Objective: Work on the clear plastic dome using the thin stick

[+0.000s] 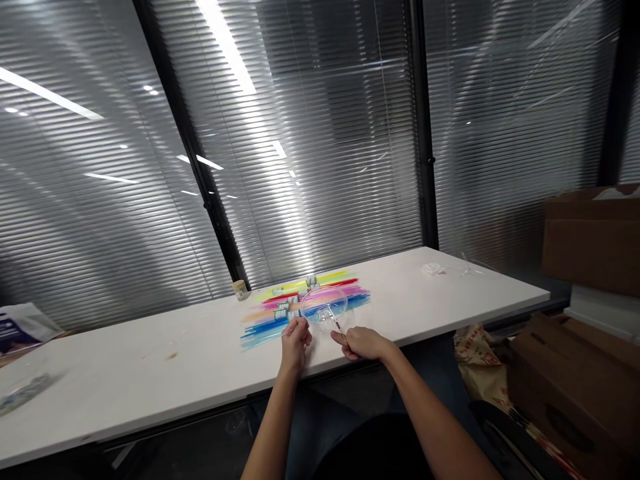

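Note:
My left hand (296, 343) is closed in a pinch at the near-left edge of a thin, clear ring (346, 301), and seems to hold it. In my right hand (364, 342) is a slim tool (341, 328) with a silvery tip and a brownish shaft; its exact kind is hard to make out. That tip points away from me, into the ring. Beneath and behind the ring lie bundles of long thin coloured stems (265, 327) in blue, pink, red, orange and yellow. Paper bands (281, 311) wrap several of them.
The white table (125, 360) runs along a wall of blinds. A small lidded jar (240, 289) stands at its back edge. White crumpled material (433, 269) lies to the right. Cardboard boxes (590, 247) are stacked beside the table, and a plastic bag (30, 323) sits far left.

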`<state>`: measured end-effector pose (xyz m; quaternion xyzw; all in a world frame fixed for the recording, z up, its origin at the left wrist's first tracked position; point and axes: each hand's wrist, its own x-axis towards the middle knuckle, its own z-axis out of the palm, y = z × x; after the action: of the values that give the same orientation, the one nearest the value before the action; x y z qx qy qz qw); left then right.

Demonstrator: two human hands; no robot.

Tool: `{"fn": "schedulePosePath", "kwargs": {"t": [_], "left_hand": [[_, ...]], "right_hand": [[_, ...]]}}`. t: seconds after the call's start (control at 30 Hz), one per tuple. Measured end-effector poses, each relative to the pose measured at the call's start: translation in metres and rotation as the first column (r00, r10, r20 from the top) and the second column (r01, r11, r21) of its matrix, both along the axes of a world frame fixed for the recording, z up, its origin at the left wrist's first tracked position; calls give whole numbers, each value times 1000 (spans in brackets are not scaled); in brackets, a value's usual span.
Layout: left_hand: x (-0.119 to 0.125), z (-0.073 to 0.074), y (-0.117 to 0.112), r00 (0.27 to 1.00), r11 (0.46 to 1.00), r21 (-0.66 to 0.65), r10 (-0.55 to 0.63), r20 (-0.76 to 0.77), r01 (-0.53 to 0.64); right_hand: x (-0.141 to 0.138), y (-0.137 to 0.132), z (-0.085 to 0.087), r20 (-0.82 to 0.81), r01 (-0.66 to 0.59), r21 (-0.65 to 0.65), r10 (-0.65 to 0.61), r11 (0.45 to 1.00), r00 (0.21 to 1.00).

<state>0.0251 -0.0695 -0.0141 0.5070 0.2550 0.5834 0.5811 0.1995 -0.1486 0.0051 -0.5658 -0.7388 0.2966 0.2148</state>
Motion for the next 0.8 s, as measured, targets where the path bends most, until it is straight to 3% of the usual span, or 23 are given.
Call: {"fn": "schedulePosePath", "kwargs": {"t": [0.23, 0.8], "left_hand": [[0, -2, 3, 1000, 1000, -2, -5, 2, 5], [1, 1, -2, 1000, 1000, -5, -7, 7, 7]], "right_hand": [[4, 1, -2, -15, -67, -2, 67, 998, 998], [1, -1, 5, 17, -73, -28, 74, 997, 997]]}}
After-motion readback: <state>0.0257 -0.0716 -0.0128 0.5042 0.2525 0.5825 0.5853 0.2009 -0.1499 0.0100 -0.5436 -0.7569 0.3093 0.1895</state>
